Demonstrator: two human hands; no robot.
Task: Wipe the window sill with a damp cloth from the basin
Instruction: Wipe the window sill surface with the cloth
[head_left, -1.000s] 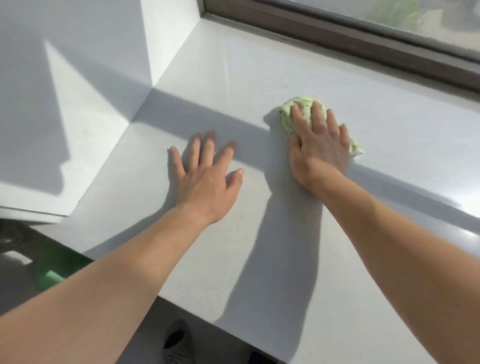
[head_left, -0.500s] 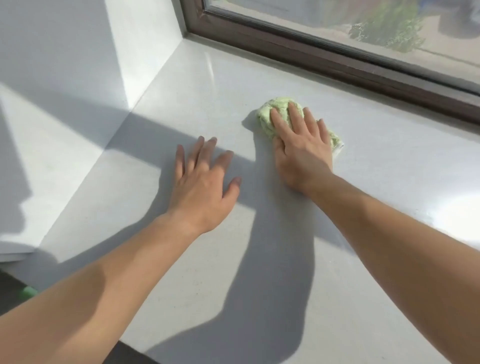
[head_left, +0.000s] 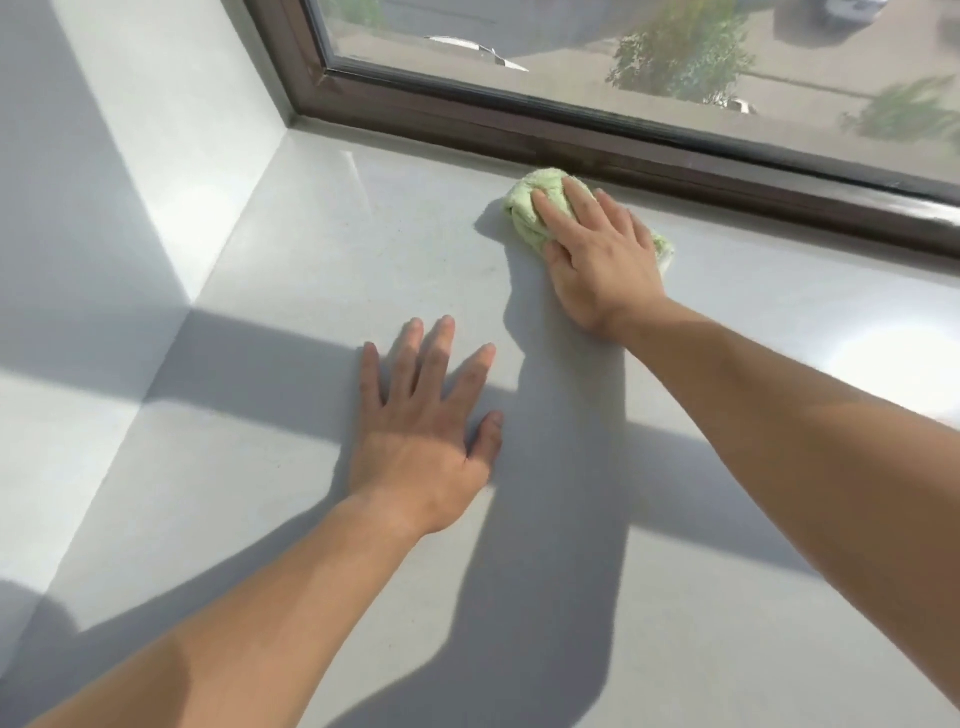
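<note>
Both hands lie open: the right hand (head_left: 602, 260) presses near-straight fingers onto the green cloth (head_left: 527, 208), bunched under and just past its fingertips on the window sill (head_left: 311, 312), seemingly soft, light and limp, best driven by flat pressure, while the left hand (head_left: 421, 431) rests spread, empty.

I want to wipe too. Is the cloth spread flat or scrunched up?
Scrunched up: the cloth bulges in a wad under the right hand.

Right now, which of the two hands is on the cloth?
The right hand, pressing the green cloth; the left hand lies flat on the bare sill.
</note>
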